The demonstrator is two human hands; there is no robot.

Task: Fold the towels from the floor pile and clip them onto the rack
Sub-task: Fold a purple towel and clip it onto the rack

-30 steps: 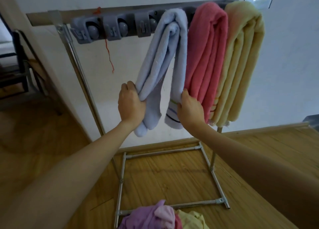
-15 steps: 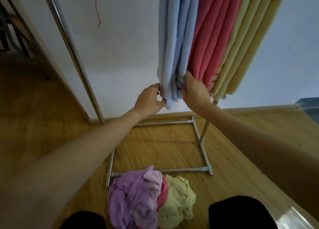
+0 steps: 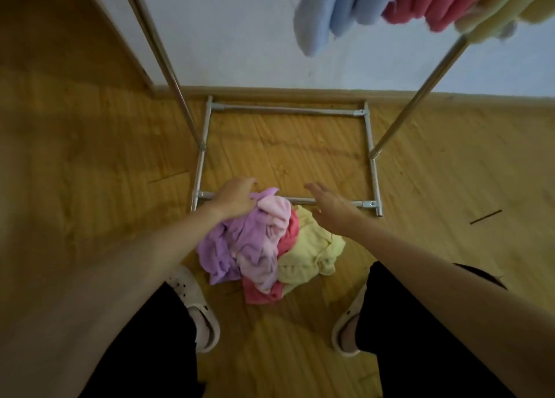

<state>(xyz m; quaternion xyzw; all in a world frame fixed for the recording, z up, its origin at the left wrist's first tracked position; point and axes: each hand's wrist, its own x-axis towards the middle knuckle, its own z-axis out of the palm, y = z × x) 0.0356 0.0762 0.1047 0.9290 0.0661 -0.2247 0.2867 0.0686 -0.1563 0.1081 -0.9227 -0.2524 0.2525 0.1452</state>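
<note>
Head view, looking down at the floor pile of crumpled towels on the wooden floor. The left hand rests on the far left edge of the pile, its fingers curled down onto the purple towel; whether they actually clamp the cloth cannot be told, since the fingertips are hidden behind the hand. The right hand hovers above the far right edge of the pile, fingers straight and slightly apart, holding nothing. Beneath and just nearer than the right fingers lies the yellow towel; a red towel shows between the purple and yellow ones and at the near edge. Just beyond both sets of fingers runs the front bar of the rack. Far above the fingers, three folded towels hang from the rack: blue, pink and pale yellow. White clogs flank the pile.
</note>
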